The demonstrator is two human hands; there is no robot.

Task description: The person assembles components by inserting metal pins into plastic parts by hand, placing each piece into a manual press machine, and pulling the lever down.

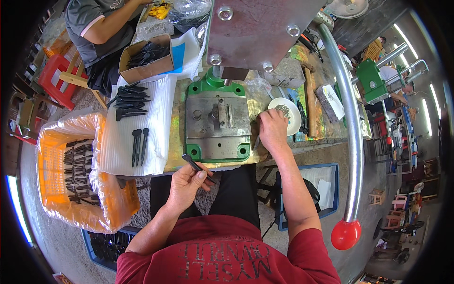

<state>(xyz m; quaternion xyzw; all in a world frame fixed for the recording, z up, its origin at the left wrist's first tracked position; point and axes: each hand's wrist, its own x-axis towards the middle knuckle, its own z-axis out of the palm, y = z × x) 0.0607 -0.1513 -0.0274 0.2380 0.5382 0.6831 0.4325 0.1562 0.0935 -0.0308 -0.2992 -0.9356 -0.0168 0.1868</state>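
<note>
My left hand (188,185) pinches a slim black handle-like part (193,164), tilted, in front of the press base. One end of the part is wider and looks squared off. Over the left edge of a white bowl (296,118) is my right hand (273,128), its fingers bent together. Small grey metal pieces (283,110) lie in the bowl. What the right fingertips hold, if anything, is too small to make out. Between my hands stands the press's green base (217,152) with a steel fixture plate (198,127) on top.
White foam sheeting (158,106) at left carries several black parts (130,100); a cardboard box (163,64) holds more. An orange crate (47,161) lined with plastic stands lower left. The press lever (350,118) with its red knob (345,235) curves down at right. A co-worker (101,33) sits far left.
</note>
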